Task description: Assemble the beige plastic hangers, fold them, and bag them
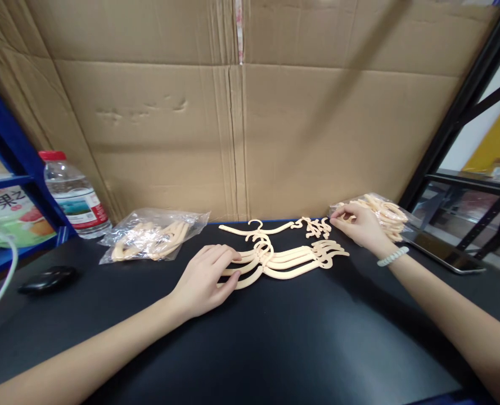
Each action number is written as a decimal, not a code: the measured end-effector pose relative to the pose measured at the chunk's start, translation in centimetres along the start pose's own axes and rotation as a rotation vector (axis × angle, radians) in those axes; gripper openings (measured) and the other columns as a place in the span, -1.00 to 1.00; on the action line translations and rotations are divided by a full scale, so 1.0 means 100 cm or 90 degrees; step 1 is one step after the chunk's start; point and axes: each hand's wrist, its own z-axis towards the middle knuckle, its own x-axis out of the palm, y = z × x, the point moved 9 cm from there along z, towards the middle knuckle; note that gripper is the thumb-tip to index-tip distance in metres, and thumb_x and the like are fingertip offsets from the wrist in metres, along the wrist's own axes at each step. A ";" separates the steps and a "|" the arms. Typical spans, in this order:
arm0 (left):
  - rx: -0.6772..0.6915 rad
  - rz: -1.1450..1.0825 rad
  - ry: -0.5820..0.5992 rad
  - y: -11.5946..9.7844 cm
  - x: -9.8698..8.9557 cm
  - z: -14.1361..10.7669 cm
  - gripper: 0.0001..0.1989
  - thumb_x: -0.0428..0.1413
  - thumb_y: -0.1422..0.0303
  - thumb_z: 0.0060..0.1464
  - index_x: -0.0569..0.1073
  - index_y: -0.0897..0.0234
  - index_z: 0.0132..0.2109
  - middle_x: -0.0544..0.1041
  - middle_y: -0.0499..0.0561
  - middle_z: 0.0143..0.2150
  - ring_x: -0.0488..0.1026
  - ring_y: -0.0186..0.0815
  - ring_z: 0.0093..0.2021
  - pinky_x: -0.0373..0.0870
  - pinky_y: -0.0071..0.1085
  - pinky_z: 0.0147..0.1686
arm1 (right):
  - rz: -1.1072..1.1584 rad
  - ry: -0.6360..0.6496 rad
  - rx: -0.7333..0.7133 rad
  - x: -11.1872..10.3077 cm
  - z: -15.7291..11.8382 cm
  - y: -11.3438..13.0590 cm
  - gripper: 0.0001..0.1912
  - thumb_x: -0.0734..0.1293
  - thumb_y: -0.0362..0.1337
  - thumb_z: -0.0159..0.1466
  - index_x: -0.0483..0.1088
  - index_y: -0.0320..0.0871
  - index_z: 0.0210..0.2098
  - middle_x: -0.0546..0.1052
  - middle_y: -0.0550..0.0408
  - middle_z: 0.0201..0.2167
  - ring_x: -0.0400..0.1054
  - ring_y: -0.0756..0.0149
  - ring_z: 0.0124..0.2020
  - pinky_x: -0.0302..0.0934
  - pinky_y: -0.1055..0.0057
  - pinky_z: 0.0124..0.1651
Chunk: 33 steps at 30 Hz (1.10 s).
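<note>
Under our left grip (205,278), spread loosely, overlapping hangers (292,274) seem steadied; small pieces (316,229) lie handily beside our right grip (361,226), whose pinch we cannot tell.

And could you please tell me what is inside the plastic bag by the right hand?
Beige curved pieces show in the plastic bag; the right hand covers part, hiding the total count.

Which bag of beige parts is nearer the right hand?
The right-side bag, immediately beside the right hand and next to the flat dark device. The other bag lies to the left, by the red-capped bottle.
</note>
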 end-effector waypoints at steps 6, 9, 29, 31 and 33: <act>-0.006 0.010 -0.004 0.001 -0.001 0.001 -0.86 -0.01 0.43 0.14 0.35 0.24 -0.13 0.51 0.07 -0.18 0.46 -0.17 -0.16 0.35 -0.21 -0.13 | 0.006 0.022 -0.015 0.006 -0.001 0.004 -0.82 0.26 -0.16 0.10 0.41 -0.12 -0.48 0.51 0.01 -0.46 0.35 0.18 -0.38 0.19 0.28 -0.32; -0.006 0.011 -0.005 0.001 0.000 0.000 -0.86 -0.01 0.45 0.14 0.34 0.23 -0.13 0.51 0.06 -0.18 0.45 -0.18 -0.16 0.34 -0.21 -0.12 | 0.005 0.040 -0.014 0.011 -0.001 0.000 -0.82 0.24 -0.19 0.10 0.42 -0.13 -0.46 0.52 0.03 -0.47 0.36 0.19 -0.40 0.20 0.30 -0.34; -0.018 0.017 0.007 0.005 0.002 0.000 -0.89 -0.03 0.44 0.17 0.32 0.23 -0.14 0.49 0.04 -0.19 0.43 -0.19 -0.16 0.28 -0.20 -0.09 | -0.147 0.175 -0.077 0.045 -0.004 -0.033 -0.71 0.26 -0.37 0.19 0.44 -0.21 -0.09 0.57 -0.08 -0.18 0.46 0.10 -0.17 0.31 0.22 -0.08; -0.027 0.018 0.014 0.007 0.003 0.001 -0.90 -0.02 0.43 0.17 0.32 0.23 -0.15 0.49 0.03 -0.18 0.42 -0.20 -0.16 0.28 -0.21 -0.09 | -0.166 0.186 -0.090 0.049 -0.005 -0.033 -0.70 0.24 -0.39 0.20 0.44 -0.20 -0.08 0.56 -0.09 -0.14 0.45 0.08 -0.12 0.29 0.20 -0.02; -0.035 0.017 0.019 0.010 0.003 0.001 -0.90 -0.02 0.43 0.17 0.32 0.24 -0.15 0.49 0.03 -0.18 0.42 -0.20 -0.16 0.28 -0.21 -0.10 | -0.183 0.199 -0.095 0.052 -0.005 -0.033 -0.69 0.23 -0.41 0.21 0.45 -0.21 -0.08 0.56 -0.10 -0.12 0.45 0.07 -0.09 0.27 0.19 0.02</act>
